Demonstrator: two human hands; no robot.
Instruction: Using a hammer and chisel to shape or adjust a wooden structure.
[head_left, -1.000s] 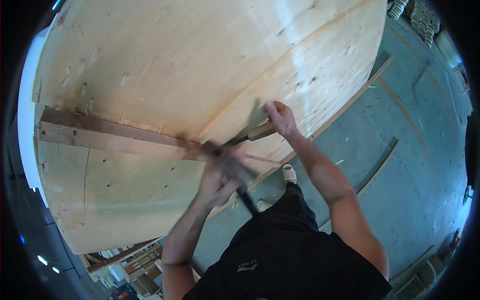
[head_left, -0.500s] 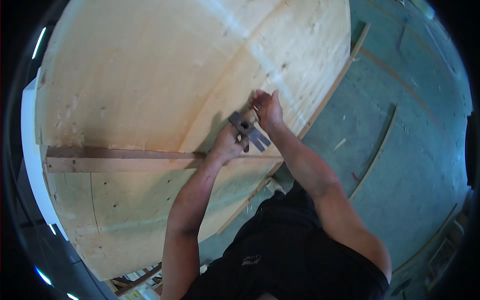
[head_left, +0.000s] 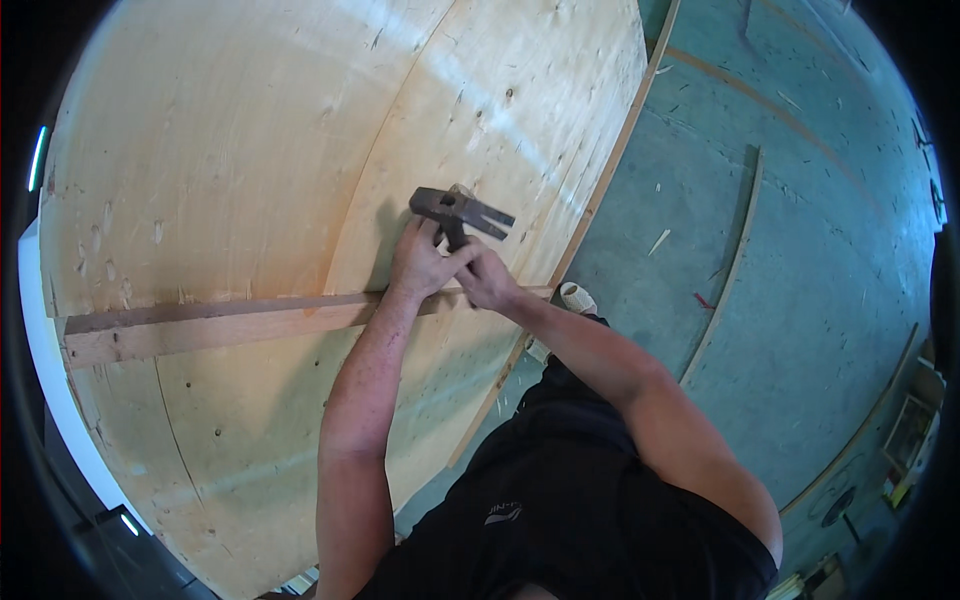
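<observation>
A dark metal claw hammer (head_left: 458, 209) is held above the large pale plywood sheet (head_left: 250, 160), its forked claw pointing right. My left hand (head_left: 420, 262) is closed at the handle just under the hammer head, with its thumb lying across toward the other hand. My right hand (head_left: 487, 278) is wrapped round the handle lower down, touching my left hand. A small pale piece shows just behind the hammer head; I cannot tell what it is. Below the hands, a wooden batten (head_left: 220, 327) runs across the plywood, partly hidden by my left wrist.
A wooden strip (head_left: 618, 150) follows the right edge of the plywood. On the green-grey floor (head_left: 800, 230) lie a long thin lath (head_left: 735, 260), scattered chips and a small red scrap (head_left: 703, 300). My shoe (head_left: 577, 296) stands beside the plywood's edge. Assorted items lie at the far lower right.
My right hand, open and apart from the handle before, has come down and closed on the hammer. The hammer has turned, its claw now pointing more to the right. The view has shifted slightly.
</observation>
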